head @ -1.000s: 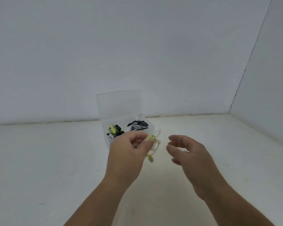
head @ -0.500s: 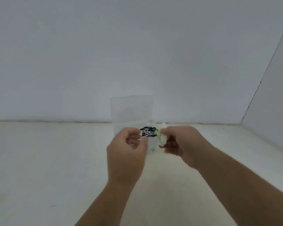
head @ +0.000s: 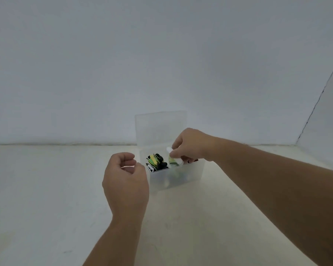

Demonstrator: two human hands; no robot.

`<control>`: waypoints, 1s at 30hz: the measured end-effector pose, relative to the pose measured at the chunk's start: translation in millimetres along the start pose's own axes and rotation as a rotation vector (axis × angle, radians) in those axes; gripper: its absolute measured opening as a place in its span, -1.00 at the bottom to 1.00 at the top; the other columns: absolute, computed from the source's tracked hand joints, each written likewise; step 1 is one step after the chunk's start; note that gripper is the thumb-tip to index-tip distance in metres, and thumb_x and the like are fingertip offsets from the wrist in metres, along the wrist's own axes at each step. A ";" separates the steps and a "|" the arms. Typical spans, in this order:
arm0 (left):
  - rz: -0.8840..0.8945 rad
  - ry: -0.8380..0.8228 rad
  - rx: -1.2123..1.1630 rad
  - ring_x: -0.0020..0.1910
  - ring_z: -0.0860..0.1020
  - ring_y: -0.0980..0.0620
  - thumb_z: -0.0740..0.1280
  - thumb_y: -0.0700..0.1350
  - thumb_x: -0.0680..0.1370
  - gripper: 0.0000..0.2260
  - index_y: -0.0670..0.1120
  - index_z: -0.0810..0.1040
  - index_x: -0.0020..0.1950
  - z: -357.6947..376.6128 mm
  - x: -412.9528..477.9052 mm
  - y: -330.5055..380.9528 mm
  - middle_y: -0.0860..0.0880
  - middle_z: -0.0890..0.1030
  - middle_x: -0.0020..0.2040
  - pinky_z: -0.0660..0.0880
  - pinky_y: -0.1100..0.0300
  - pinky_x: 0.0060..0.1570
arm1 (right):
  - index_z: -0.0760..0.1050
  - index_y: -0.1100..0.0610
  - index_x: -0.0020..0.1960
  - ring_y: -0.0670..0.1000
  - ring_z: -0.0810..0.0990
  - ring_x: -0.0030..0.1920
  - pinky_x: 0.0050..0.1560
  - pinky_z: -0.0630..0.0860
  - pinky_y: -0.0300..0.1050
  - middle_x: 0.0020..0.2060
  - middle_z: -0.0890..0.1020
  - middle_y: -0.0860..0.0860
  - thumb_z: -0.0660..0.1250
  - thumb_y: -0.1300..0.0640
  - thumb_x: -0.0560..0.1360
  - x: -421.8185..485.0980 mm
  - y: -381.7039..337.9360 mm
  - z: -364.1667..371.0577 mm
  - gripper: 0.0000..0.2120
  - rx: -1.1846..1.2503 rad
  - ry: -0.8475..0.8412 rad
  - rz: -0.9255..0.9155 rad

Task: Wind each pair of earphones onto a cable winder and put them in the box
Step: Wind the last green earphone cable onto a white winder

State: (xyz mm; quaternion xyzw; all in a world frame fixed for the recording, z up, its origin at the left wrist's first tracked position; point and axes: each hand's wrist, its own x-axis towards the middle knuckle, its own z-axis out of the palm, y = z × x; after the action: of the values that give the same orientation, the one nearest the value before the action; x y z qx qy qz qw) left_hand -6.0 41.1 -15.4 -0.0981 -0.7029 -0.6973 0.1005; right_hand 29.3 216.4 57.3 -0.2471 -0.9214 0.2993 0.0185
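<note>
Bare left hand [head: 126,181], bare right hand [head: 190,145], left forearm [head: 115,242] and right forearm [head: 267,185] unsleeved as far as visible

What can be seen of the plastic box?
The box is translucent, frosted-looking plastic, rectangular, standing on the pale tabletop. Its lid stands open, upright at the back. Wound green and black earphones lie inside at left. The right hand reaches over the right side, holding a white winder; contact with the box is unclear.

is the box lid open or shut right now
Open. The clear lid stands upright behind the box, and the right hand holds a wound winder over the uncovered top.
</note>
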 end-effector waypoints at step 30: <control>0.136 -0.568 0.433 -0.14 0.55 -0.04 0.35 -0.09 0.57 -0.88 -0.05 0.64 -0.14 28.1 57.1 32.4 0.00 0.62 -0.12 0.42 0.16 -0.16 | 0.45 -0.02 0.34 -0.03 0.55 0.16 0.29 0.41 -0.11 0.21 0.52 -0.08 0.27 0.10 0.59 -63.2 43.0 7.2 -0.68 0.517 0.669 -0.060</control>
State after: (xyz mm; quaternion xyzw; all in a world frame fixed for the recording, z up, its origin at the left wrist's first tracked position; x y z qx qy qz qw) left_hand -52.0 69.4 31.4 -0.3108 -0.8260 -0.4689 -0.0340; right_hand 102.6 213.0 34.5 -0.2907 -0.7660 0.4234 0.3865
